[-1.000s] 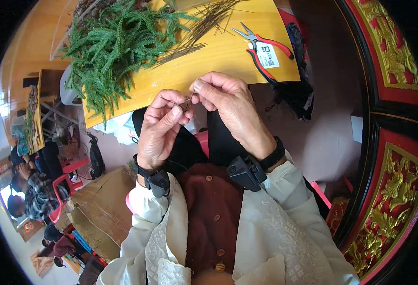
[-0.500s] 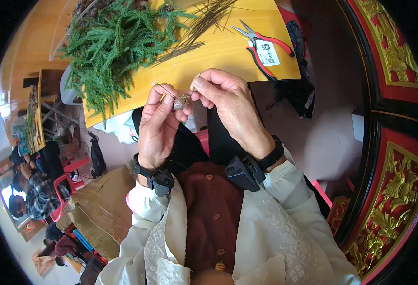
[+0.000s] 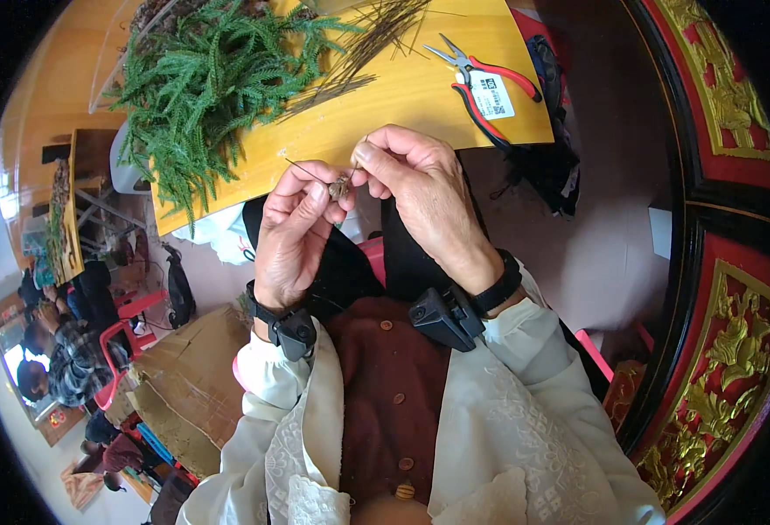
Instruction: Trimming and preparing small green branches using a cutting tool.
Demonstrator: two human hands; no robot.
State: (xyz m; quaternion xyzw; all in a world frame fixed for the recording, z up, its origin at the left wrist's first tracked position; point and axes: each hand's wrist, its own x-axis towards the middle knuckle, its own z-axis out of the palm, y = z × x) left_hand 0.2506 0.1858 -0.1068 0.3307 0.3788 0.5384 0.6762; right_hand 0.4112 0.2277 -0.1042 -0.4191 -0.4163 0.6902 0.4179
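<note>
Small brown piece [image 3: 339, 189] is pinched in the left hand [image 3: 290, 220], beside the near edge of the tabletop [image 3: 385, 109]; the right hand [image 3: 433, 192] pinches a thin strand [image 3: 353, 173]; pliers [image 3: 464, 66] lie far right, green sprigs [image 3: 214, 83] far left
</note>
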